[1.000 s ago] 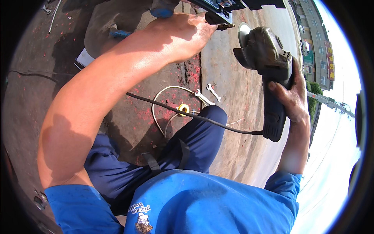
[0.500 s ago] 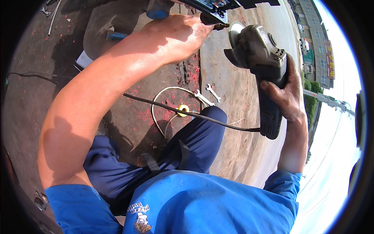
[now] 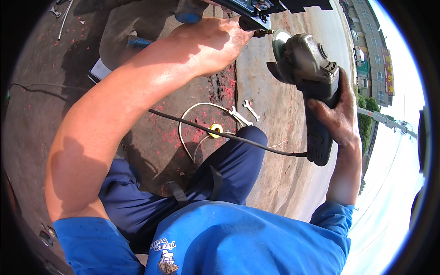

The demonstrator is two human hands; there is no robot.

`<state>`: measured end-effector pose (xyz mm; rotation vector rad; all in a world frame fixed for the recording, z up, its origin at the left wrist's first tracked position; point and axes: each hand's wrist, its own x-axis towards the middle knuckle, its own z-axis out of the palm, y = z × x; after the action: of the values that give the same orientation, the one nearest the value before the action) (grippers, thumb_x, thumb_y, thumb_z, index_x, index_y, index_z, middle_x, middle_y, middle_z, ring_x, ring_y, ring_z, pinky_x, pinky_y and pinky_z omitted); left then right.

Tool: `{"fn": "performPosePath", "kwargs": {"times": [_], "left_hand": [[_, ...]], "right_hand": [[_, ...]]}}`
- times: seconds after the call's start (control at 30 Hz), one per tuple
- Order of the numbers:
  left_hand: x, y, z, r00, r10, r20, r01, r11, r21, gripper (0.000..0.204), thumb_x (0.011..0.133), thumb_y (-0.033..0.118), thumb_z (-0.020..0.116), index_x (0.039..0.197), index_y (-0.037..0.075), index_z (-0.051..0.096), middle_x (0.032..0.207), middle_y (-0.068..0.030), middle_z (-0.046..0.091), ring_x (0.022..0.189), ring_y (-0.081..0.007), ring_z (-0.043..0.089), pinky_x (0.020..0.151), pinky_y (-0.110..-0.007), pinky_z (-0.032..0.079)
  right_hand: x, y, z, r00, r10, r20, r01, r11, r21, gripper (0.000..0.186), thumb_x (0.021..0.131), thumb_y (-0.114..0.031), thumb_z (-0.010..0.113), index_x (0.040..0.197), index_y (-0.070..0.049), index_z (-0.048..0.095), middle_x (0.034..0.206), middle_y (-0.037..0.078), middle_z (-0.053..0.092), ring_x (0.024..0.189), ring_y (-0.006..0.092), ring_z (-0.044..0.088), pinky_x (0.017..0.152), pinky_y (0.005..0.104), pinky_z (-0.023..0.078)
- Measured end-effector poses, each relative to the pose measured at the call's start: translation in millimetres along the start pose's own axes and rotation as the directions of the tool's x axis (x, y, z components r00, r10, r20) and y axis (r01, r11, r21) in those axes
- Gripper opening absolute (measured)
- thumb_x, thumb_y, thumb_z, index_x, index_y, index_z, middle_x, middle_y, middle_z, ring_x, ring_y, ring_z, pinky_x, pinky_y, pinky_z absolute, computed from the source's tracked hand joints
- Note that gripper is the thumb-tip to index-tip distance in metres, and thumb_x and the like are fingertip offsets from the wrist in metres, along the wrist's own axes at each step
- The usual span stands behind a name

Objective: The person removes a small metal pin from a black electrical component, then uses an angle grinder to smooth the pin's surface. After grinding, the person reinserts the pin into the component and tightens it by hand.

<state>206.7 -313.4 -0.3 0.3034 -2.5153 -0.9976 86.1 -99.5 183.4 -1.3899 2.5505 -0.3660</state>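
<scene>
The right hand (image 3: pixel 341 121) is wrapped tight round the handle of an angle grinder (image 3: pixel 309 78), and over the last second it has carried the tool up and to the left, so the disc (image 3: pixel 278 43) now stands just beside the dark metal part (image 3: pixel 256 11) at the far edge. The left hand (image 3: pixel 215 39) has stayed put, fingers closed on that part beside a small bolt (image 3: pixel 262 32); what exactly they pinch is hidden. By the look of it, the disc is being lined up to meet the metal, though it is not yet touching.

The grinder's black cord (image 3: pixel 220 133) runs from the handle leftward under the left forearm, across the blue-trousered knee. On the ground beyond lie two spanners (image 3: pixel 245 112), a yellow roll of tape (image 3: pixel 215 129) and a loop of white wire (image 3: pixel 192 123), amid red flecks. The left fingers sit close to the disc's path.
</scene>
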Motion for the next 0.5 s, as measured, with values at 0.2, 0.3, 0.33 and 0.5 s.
{"fn": "performPosePath", "kwargs": {"times": [0.2,0.3,0.33,0.5], "left_hand": [[-0.2,-0.2,0.4,1.0,-0.004,-0.007,0.004,1.0,-0.005,0.036,0.109,0.032,0.034,0.122,0.009,0.058,0.118,-0.0207,0.069,0.108,-0.0411,0.068,0.093,-0.052,0.056],[-0.1,-0.5,0.8,1.0,-0.003,-0.009,0.003,1.0,-0.002,0.036,0.109,0.032,0.034,0.121,0.008,0.058,0.118,-0.0209,0.069,0.108,-0.0412,0.068,0.093,-0.052,0.056],[-0.2,-0.3,0.9,1.0,-0.002,-0.008,0.002,1.0,-0.004,0.036,0.109,0.032,0.034,0.121,0.008,0.058,0.118,-0.0209,0.069,0.108,-0.0413,0.068,0.093,-0.052,0.056],[-0.5,-2.2,2.5,1.0,-0.003,-0.024,0.002,1.0,-0.008,0.036,0.109,0.032,0.034,0.121,0.008,0.058,0.117,-0.0211,0.069,0.107,-0.0415,0.068,0.093,-0.052,0.056]], "right_hand": [[3.8,-1.6,4.0,0.999,-0.039,-0.028,0.039,0.999,0.008,0.076,0.072,-0.036,0.081,0.134,-0.003,0.053,0.113,0.016,0.069,0.104,0.0265,0.068,0.097,0.0408,0.053],[4.0,2.5,3.4,1.0,0.008,-0.011,-0.008,1.0,0.022,0.076,0.072,-0.036,0.081,0.135,-0.003,0.053,0.113,0.015,0.069,0.103,0.0258,0.067,0.097,0.0405,0.053],[4.2,2.8,2.3,1.0,0.008,-0.008,-0.008,0.999,0.041,0.076,0.073,-0.035,0.081,0.135,-0.003,0.053,0.113,0.015,0.069,0.104,0.0257,0.067,0.097,0.0404,0.053],[8.4,-0.3,0.7,0.999,-0.036,-0.011,0.036,0.999,0.036,0.077,0.072,-0.035,0.082,0.135,-0.001,0.053,0.113,0.015,0.069,0.103,0.0255,0.067,0.096,0.0403,0.054]]}}
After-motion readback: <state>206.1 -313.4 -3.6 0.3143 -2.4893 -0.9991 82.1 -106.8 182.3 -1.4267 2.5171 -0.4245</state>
